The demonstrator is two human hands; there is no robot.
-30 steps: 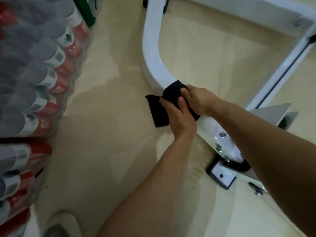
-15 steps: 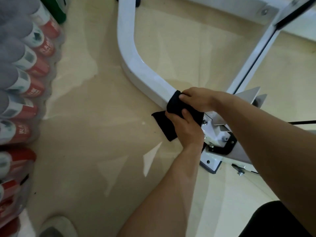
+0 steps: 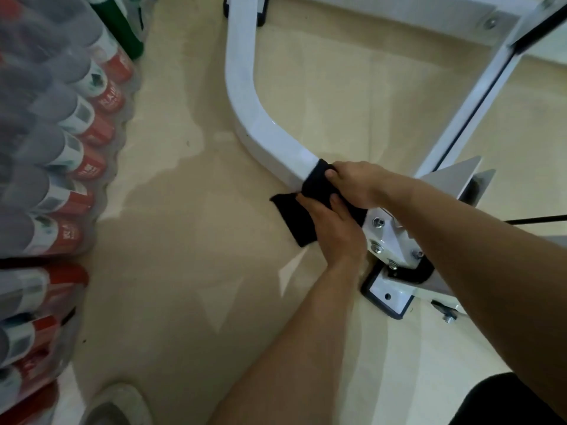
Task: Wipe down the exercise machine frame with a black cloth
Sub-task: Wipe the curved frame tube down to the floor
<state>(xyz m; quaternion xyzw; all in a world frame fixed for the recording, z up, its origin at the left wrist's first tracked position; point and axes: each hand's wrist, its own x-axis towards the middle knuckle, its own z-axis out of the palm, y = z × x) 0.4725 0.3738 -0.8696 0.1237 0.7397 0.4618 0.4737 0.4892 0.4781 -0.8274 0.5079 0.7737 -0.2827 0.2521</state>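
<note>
On the white frame tube (image 3: 267,133), the left hand (image 3: 333,231) and right hand (image 3: 357,182) both grip the black cloth (image 3: 291,217). Clear plastic packs (image 3: 21,44) hold red-label bottles (image 3: 92,125).

Two hands (left (image 3: 334,231), right (image 3: 359,184)), one black cloth (image 3: 294,216), one white frame (image 3: 245,96), one shoe (image 3: 119,406), over ten red-labelled bottles (image 3: 98,127)

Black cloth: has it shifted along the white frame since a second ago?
Yes. The black cloth slid along the frame tube, away from the bend toward the bolted bracket.
</note>
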